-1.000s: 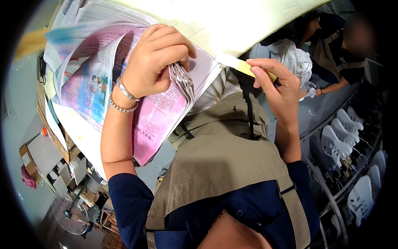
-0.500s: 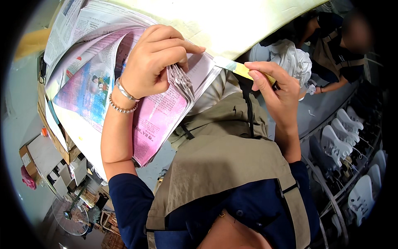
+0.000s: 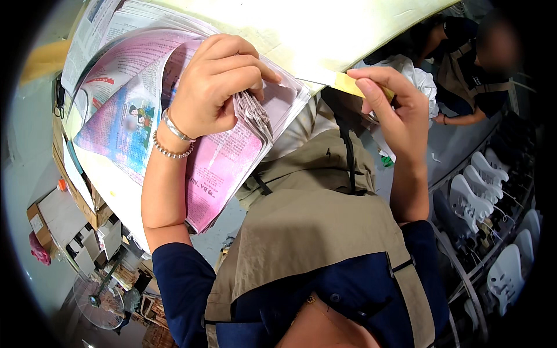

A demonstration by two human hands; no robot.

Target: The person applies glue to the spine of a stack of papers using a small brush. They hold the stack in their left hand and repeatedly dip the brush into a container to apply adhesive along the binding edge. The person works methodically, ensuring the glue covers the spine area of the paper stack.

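Two-handed: clutching newspapers [image 3: 220, 174] in the fingers of left hand [image 3: 220, 81], pinching yellow-and-white strip [image 3: 349, 86] in right hand [image 3: 400, 110]; now holding strip slightly farther right than before, keeping newspapers put.

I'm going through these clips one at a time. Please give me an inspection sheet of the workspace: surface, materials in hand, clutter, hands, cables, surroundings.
Surface: pale yellow worktop, brightly lit.
Materials: stacked newspapers, pink-tinted upper sheets, some curled over; a flat yellow strip with a pale end by the stack's edge, contact unclear.
Clutter: crumpled white material beyond the right hand; a small white scrap on the floor.
Hands: left hand curled over bunched page edges; right pinches the strip between thumb and fingers.
Cables: nothing seen for certain.
Surroundings: co-worker at upper right; rack of white shaped pieces at right; fan at lower left.
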